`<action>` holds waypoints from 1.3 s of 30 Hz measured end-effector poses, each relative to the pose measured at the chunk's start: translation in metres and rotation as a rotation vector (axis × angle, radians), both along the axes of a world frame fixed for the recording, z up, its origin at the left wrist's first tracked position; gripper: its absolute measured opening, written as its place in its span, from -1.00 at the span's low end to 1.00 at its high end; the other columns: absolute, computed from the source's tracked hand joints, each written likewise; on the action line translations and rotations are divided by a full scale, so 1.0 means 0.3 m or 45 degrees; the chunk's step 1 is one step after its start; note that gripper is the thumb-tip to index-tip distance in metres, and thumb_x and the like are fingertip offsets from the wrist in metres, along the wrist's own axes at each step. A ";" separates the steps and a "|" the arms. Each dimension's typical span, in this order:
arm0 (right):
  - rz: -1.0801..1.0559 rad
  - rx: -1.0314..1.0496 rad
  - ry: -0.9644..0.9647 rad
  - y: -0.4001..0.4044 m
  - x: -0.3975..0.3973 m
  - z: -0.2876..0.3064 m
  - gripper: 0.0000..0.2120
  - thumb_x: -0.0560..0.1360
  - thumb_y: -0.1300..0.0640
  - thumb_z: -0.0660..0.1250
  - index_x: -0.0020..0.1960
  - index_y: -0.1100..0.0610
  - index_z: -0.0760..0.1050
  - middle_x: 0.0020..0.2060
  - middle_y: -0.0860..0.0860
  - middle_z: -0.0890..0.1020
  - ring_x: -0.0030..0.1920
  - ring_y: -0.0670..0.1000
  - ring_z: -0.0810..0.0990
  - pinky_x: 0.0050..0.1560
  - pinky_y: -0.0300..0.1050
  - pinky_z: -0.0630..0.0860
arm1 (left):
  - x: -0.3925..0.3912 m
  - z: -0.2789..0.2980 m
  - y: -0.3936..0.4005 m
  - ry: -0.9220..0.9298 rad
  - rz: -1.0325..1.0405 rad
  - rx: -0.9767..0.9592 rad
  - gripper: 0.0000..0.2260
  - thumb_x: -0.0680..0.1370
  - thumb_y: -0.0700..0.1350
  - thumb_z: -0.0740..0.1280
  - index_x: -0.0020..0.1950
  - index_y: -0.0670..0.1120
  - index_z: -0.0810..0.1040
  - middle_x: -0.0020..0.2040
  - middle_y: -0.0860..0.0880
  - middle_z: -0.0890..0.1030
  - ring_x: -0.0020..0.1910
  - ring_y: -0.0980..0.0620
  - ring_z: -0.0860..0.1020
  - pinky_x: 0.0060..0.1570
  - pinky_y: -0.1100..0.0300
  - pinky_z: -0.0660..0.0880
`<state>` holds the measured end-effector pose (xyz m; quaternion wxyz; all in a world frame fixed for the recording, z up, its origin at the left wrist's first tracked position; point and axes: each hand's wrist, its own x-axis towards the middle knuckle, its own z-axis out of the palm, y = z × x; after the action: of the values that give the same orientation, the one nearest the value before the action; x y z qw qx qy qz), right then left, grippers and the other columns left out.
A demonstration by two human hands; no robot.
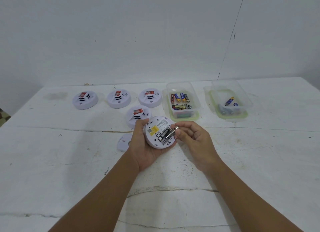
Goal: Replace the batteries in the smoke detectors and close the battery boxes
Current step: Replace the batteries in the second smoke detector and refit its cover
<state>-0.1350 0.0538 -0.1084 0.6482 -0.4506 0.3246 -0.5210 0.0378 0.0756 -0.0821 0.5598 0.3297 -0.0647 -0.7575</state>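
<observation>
My left hand (143,145) grips a white round smoke detector (155,129) turned underside up above the table, its battery bay uncovered. One dark battery (163,134) lies in the bay. My right hand (192,138) pinches a silver-black battery (172,133) that is tilted, its lower end in the bay beside the first. A white round cover (123,141) lies on the table just left of my left wrist.
Several more white detectors stand face up behind: one close (136,115), three in a row (85,100), (118,99), (150,97). A clear box with several batteries (181,102) sits right of them. Another clear box (228,103) with a few batteries stands further right.
</observation>
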 end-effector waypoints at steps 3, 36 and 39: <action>-0.106 -0.110 0.172 -0.001 0.004 -0.010 -0.70 0.45 0.02 0.59 0.15 0.07 0.73 0.15 0.29 0.59 0.14 0.47 0.56 0.25 0.43 0.56 | 0.001 -0.001 0.003 0.004 -0.011 0.004 -0.45 0.52 0.14 0.32 0.38 -0.21 0.56 0.26 -0.34 0.63 0.19 -0.30 0.60 0.19 -0.22 0.55; -0.098 -0.114 0.232 0.007 0.000 -0.003 -0.62 0.37 -0.11 0.63 0.10 0.05 0.76 0.11 0.22 0.66 0.16 0.37 0.62 0.27 0.47 0.52 | 0.003 -0.003 0.001 0.025 -0.011 -0.010 -0.45 0.57 0.14 0.30 0.40 -0.22 0.55 0.32 -0.34 0.60 0.37 -0.31 0.52 0.37 -0.28 0.44; -0.036 -0.034 0.097 0.004 0.005 -0.012 -0.49 0.31 -0.12 0.68 0.11 0.18 0.72 0.05 0.45 0.63 0.03 0.30 0.59 0.28 0.54 0.43 | 0.005 -0.008 0.000 0.039 -0.010 -0.004 -0.46 0.59 0.14 0.29 0.40 -0.23 0.54 0.32 -0.35 0.59 0.43 -0.31 0.48 0.38 -0.28 0.44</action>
<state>-0.1335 0.0550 -0.1119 0.6220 -0.4741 0.3484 -0.5167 0.0394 0.0757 -0.0843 0.5583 0.3168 -0.0586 -0.7645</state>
